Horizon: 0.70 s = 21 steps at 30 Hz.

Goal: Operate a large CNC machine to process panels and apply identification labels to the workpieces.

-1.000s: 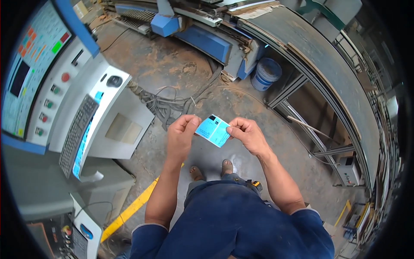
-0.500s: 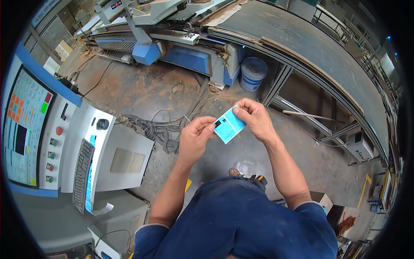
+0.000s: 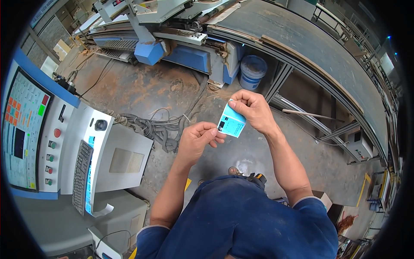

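From left: touchscreen [image 3: 21, 129] lit on console. On the console ledge [image 3: 98, 146], black keyboard [image 3: 81, 178] along the left edge, mouse [image 3: 101, 125] near the far corner. Left hand [image 3: 198, 140]: thumb and fingertips narrow, pinching the left corner of a blue label [image 3: 233, 124]. Label held in the air, tilted, between both hands. Right hand [image 3: 255, 113] pinches its upper edge. Farther right, white control box [image 3: 360, 146] below the worktop's [image 3: 319, 41] near edge.
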Motion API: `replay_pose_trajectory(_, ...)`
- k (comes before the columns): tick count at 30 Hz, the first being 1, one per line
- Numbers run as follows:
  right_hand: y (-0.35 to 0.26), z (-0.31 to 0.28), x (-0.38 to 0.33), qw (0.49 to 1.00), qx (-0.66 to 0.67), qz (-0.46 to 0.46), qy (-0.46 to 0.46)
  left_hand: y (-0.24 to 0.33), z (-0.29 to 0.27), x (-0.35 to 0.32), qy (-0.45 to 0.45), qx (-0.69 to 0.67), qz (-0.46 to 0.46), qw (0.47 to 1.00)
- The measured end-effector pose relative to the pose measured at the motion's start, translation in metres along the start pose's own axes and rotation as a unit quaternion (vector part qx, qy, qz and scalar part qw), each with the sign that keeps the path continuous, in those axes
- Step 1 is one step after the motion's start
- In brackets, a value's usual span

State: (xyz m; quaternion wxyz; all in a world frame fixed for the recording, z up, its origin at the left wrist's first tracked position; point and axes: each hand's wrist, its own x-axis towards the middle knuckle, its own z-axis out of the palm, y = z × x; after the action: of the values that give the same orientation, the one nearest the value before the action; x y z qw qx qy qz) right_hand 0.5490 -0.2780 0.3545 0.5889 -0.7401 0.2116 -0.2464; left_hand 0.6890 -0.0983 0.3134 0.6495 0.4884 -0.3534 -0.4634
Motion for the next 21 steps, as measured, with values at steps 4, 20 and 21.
replay_pose_trajectory(4,-0.003,0.004,0.003,1.0,-0.001,-0.004,-0.005,0.003,-0.004,-0.005,-0.004,0.006,0.0,1.0)
replay_pose_trajectory(20,0.007,0.009,-0.003,0.988,0.149,0.047,-0.019,0.0,-0.008,-0.012,0.014,-0.003,0.018,1.0)
replay_pose_trajectory(21,0.007,0.009,-0.004,0.983,0.174,0.05,-0.021,-0.001,-0.009,-0.012,0.021,-0.008,0.02,1.0)
